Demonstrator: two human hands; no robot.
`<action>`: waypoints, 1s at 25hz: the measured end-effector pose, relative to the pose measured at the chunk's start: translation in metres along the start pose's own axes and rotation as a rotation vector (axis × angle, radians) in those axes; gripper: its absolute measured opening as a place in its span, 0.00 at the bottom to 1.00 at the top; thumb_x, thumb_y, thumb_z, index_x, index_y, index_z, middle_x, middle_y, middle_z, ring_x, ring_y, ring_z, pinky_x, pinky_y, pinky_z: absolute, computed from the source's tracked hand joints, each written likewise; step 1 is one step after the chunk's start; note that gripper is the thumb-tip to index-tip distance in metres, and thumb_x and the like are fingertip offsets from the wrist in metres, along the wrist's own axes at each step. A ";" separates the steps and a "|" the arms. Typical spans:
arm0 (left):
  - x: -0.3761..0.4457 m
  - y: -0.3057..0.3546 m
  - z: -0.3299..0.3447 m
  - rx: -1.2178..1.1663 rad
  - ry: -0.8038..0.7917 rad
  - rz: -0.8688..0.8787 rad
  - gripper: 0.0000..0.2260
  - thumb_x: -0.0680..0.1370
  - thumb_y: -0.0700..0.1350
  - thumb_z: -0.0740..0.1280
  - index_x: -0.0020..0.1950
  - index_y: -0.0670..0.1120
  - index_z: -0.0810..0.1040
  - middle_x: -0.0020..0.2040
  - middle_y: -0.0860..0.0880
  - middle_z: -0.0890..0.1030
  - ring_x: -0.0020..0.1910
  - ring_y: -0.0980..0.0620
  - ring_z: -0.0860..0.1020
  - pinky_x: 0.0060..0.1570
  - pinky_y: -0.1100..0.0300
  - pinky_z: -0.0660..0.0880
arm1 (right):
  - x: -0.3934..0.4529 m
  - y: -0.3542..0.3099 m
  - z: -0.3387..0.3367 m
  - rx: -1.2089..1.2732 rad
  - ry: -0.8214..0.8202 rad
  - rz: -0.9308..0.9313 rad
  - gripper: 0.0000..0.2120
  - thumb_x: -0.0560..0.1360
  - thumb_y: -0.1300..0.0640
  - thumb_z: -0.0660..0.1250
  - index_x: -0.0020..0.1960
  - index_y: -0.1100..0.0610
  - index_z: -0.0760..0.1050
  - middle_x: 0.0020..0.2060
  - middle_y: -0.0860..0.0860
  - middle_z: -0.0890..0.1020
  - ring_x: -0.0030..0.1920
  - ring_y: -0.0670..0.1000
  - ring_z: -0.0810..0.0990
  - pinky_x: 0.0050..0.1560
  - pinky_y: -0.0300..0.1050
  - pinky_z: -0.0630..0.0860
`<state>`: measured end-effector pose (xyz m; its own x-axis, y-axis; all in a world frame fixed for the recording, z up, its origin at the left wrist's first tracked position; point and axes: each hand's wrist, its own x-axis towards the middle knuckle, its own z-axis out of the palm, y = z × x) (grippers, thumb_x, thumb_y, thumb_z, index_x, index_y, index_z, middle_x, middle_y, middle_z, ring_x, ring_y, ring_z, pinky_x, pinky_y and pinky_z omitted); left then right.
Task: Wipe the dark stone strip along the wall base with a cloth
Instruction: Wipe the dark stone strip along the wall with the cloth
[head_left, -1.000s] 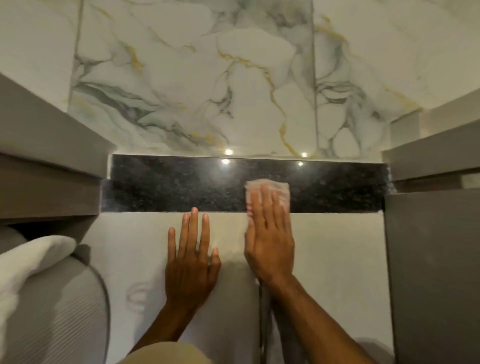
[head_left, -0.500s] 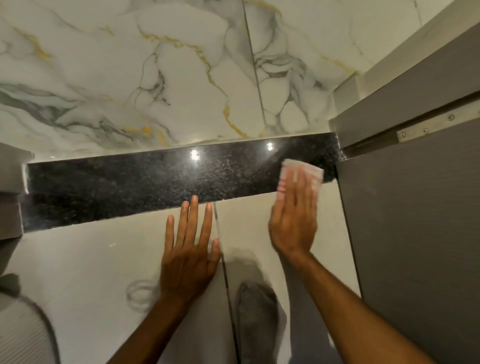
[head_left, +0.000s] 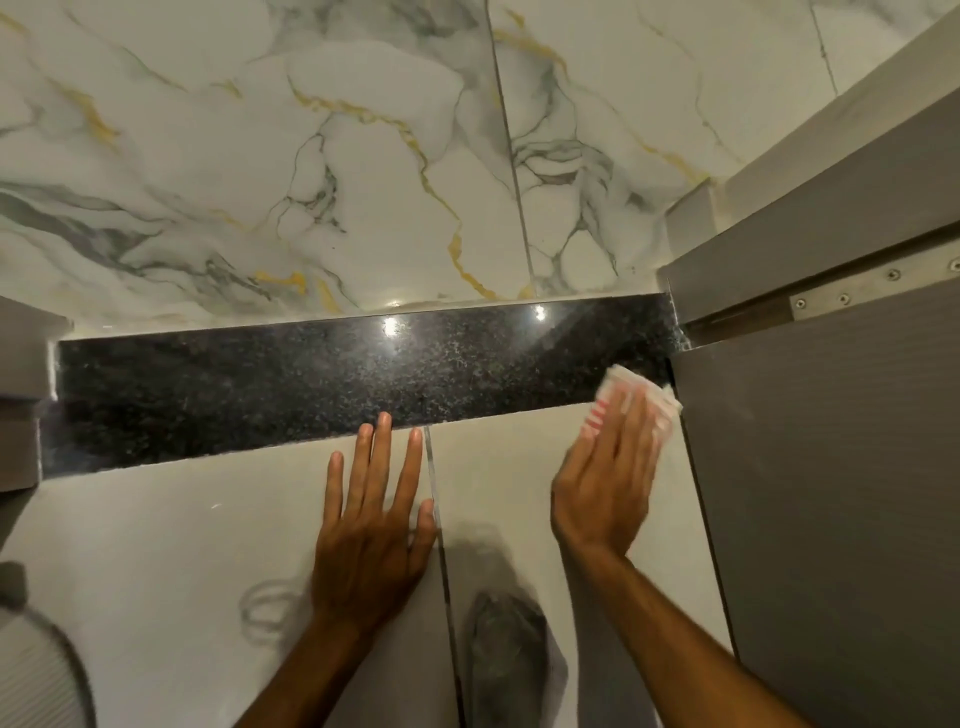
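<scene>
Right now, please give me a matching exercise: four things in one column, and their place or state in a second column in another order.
Things:
1. left hand
2. right hand
3. cloth
4. dark stone strip

Places or states:
A. runs along the base of the marble wall
B. flat on the pale floor, fingers spread
C. white with red stripes, at the strip's right end
D. presses the cloth, beside the grey panel

Pairs: 1-B, 2-D, 3-C, 4-A

Warm, fairly dim indoor light, two ceiling lamps mirrored as glare spots on the dark stone strip (head_left: 322, 387), soft shadows cast on the floor (head_left: 156, 519), right hand (head_left: 605, 488) motion-blurred, edges bowed by wide-angle distortion
</scene>
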<state>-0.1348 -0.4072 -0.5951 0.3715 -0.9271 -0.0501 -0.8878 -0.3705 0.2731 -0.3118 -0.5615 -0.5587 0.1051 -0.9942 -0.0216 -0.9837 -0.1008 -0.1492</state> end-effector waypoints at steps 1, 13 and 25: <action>0.000 0.001 0.000 -0.005 0.009 -0.012 0.32 0.85 0.54 0.56 0.89 0.46 0.58 0.89 0.37 0.55 0.89 0.36 0.55 0.87 0.36 0.53 | 0.002 -0.003 0.000 0.006 0.028 0.102 0.31 0.90 0.52 0.53 0.91 0.59 0.53 0.90 0.58 0.59 0.91 0.62 0.58 0.90 0.66 0.60; -0.037 -0.022 -0.012 0.032 0.064 -0.333 0.31 0.85 0.54 0.55 0.87 0.43 0.62 0.87 0.35 0.58 0.86 0.33 0.60 0.82 0.30 0.62 | -0.053 -0.067 0.015 -0.042 -0.211 -0.572 0.34 0.90 0.49 0.53 0.92 0.54 0.47 0.92 0.54 0.50 0.93 0.56 0.50 0.89 0.64 0.62; -0.100 -0.116 -0.041 0.084 0.104 -0.687 0.30 0.89 0.57 0.48 0.90 0.46 0.53 0.90 0.37 0.53 0.89 0.37 0.53 0.86 0.35 0.57 | -0.066 -0.176 0.042 0.011 -0.267 -1.115 0.34 0.89 0.48 0.56 0.92 0.53 0.50 0.92 0.54 0.54 0.92 0.56 0.53 0.91 0.63 0.59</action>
<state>-0.0580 -0.2690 -0.5828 0.8767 -0.4724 -0.0912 -0.4587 -0.8779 0.1375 -0.1399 -0.4770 -0.5727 0.9467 -0.3119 -0.0807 -0.3222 -0.9193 -0.2261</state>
